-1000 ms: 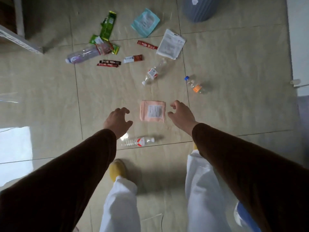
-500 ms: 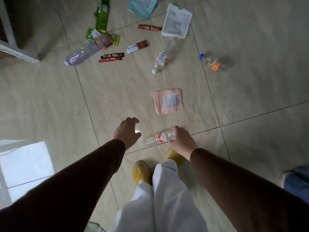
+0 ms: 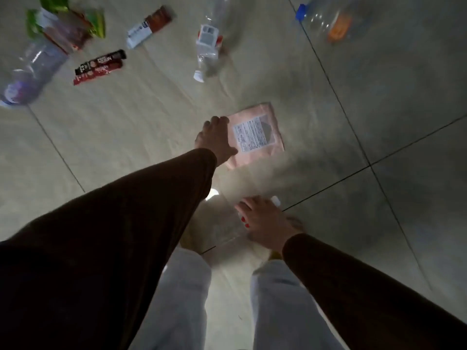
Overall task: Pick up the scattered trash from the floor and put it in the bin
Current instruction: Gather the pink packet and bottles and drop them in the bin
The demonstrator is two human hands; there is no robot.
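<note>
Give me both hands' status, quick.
Left hand: open, fingers on the edge of the pink packet, not yet gripping.
Right hand: closed around the clear bottle, low by the feet.

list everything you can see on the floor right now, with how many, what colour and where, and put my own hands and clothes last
pink packet: one, pink, white label, centre, left hand on its edge
clear bottles: four; white-capped top centre, blue-capped top right, purple-labelled far left, small bottle under right hand
stick sachets: two, black and red, upper left
white-and-red sachet: one, top
green wrappers: a blurred pile, top left
floor: beige tiles
left hand: on packet
right hand: on small bottle
sleeves: two, dark brown
trousers: white
</note>
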